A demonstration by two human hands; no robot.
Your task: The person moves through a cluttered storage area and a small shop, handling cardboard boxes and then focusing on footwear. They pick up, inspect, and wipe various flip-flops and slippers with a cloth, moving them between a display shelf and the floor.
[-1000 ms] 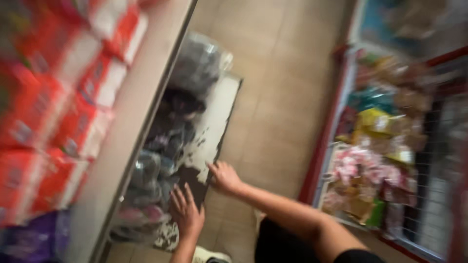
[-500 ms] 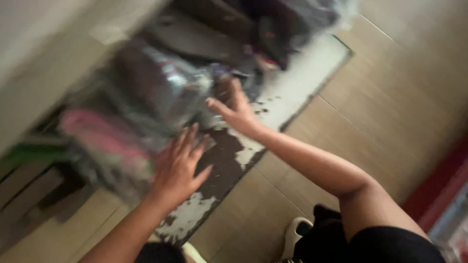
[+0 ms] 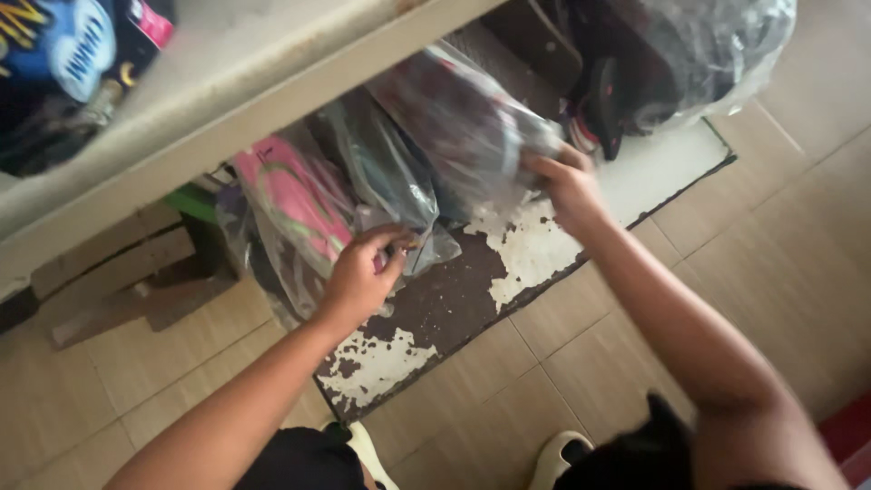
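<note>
under the shelf (image 3: 272, 100), left grip (image 3: 363, 277) pinching clear bag (image 3: 381, 181), right grip (image 3: 567, 186) clutching dark bag (image 3: 463, 127)

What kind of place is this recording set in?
Probably a small shop's aisle. Bagged footwear is stocked on a low peeling shelf under another shelf holding packaged goods. The left hand and right hand grip the bags; the floor is tiled.

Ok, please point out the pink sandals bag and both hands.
pink sandals bag (image 3: 290, 204), head view, pink middle.
left hand (image 3: 363, 277), head view, back of hand.
right hand (image 3: 572, 186), head view, back of hand.
</note>
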